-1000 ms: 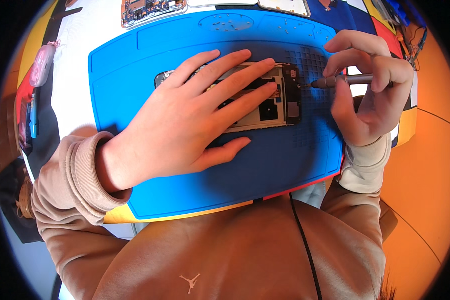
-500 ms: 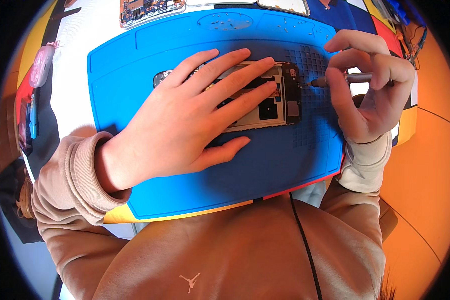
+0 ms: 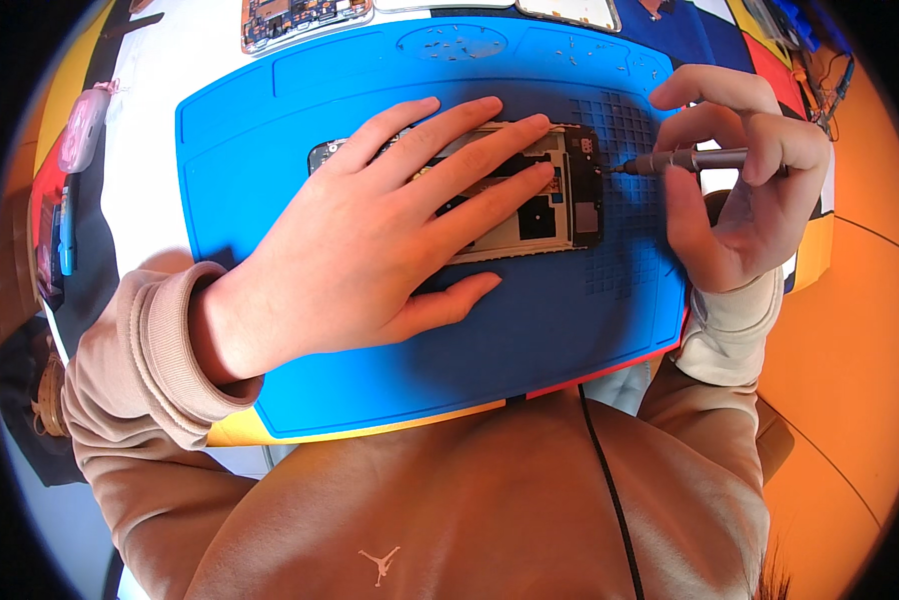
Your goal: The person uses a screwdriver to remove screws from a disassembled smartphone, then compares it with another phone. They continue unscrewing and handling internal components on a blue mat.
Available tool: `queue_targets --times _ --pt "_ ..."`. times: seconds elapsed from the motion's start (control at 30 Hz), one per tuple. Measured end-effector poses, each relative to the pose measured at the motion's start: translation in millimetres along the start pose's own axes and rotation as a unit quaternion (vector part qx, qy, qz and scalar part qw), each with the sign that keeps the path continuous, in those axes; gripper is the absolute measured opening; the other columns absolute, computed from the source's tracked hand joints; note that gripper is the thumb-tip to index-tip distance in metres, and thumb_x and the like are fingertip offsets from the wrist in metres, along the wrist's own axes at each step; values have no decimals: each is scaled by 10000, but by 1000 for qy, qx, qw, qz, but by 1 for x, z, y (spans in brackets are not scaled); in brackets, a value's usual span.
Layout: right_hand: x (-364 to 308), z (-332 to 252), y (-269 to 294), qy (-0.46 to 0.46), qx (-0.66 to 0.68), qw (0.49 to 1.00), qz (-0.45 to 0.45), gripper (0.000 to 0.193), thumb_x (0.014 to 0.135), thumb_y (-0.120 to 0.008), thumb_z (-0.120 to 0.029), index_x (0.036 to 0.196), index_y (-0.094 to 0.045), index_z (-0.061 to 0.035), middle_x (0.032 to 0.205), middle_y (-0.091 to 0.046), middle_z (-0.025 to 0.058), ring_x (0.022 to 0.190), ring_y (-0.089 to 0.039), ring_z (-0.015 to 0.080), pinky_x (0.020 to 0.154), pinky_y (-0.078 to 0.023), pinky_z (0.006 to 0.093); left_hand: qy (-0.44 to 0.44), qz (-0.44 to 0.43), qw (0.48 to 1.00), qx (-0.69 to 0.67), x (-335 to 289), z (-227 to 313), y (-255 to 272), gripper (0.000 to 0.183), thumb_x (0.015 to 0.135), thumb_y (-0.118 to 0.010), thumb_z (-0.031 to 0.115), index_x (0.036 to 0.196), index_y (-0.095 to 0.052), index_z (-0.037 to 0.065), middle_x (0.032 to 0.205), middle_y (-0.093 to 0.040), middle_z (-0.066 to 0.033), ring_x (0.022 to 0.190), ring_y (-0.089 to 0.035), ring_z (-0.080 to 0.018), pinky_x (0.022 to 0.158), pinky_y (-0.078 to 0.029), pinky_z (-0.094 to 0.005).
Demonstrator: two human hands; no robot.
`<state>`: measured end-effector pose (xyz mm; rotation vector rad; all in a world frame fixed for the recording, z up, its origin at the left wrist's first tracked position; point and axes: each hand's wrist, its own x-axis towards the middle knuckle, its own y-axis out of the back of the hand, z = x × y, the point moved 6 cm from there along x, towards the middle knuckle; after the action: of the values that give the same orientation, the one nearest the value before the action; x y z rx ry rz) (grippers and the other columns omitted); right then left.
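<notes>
My left hand (image 3: 400, 210) lies flat with fingers spread across an opened phone (image 3: 588, 205), pressing on it and hiding much of its left and middle. The phone lies lengthwise on a blue work mat (image 3: 340, 400), its black and silver inside facing up. In my right hand (image 3: 760, 180) is a slim grey screwdriver (image 3: 705, 159), held nearly level between bent fingers. Its dark tip points left and ends at the phone's right edge. Whether the tip touches a screw is too small to tell.
Small screws lie in the mat's oval recess (image 3: 452, 43) and loose at its far right. Beyond the mat are an orange-edged circuit assembly (image 3: 305, 22) and a pale phone frame (image 3: 570, 12). A pink translucent case (image 3: 85, 132) and a blue pen-like item (image 3: 68, 235) lie at left.
My right thumb has dropped away from the screwdriver's shaft, showing more of it, while the other fingers still hold it. My left hand and the phone stay in place.
</notes>
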<state>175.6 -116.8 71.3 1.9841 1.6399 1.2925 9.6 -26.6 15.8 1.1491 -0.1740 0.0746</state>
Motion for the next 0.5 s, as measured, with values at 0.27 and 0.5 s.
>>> queue_targets --times 0.27,0.5 --pt "-1 1 1 -7 19 1000 -7 419 811 -546 165 1018 -289 -92 1130 -586 316 723 -628 178 664 -544 268 3 0 1000 2 0 0 0 695 810 -677 294 1462 -491 144 1569 -391 -105 1425 -387 -328 1152 -304 -496" --pt "-4 2 1 -5 -21 1000 9 379 832 -524 142 1022 -294 -91 1137 -595 310 753 -629 174 671 -535 251 0 2 1000 0 0 0 0 700 805 -679 290 1463 -490 141 1567 -392 -104 1420 -391 -327 1151 -305 -495"
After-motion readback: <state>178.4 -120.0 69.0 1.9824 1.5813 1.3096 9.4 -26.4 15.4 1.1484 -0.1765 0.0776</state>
